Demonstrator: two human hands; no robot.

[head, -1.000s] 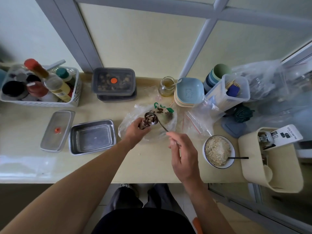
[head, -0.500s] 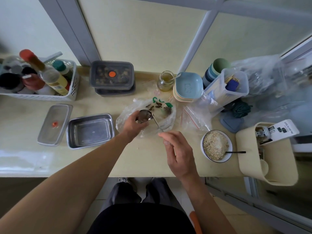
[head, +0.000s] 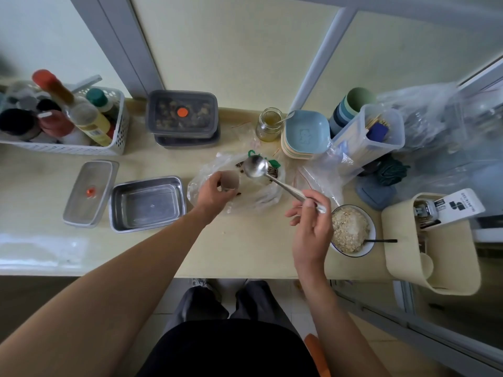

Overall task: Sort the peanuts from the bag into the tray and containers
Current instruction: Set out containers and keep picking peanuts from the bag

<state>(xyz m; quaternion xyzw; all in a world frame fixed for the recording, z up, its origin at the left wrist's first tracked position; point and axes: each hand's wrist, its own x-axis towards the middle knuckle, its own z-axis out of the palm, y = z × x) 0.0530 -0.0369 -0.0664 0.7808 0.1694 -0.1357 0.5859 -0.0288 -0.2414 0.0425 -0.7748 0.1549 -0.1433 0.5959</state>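
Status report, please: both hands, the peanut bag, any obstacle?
Left hand grips small cup over bag. Right hand holds spoon, empty, above bag. Steel tray empty; path to it open.

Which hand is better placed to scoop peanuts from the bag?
Right. The right hand grips the spoon, its bowl above the bag; the left hand is holding the cup.

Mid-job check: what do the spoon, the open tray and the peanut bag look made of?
Spoon: polished metal, probably stainless steel; its bowl mirrors light. Tray: brushed-looking metal, likely steel; dull grey sheen, rolled rim. Bag: thin clear plastic; crinkled, see-through, glossy.
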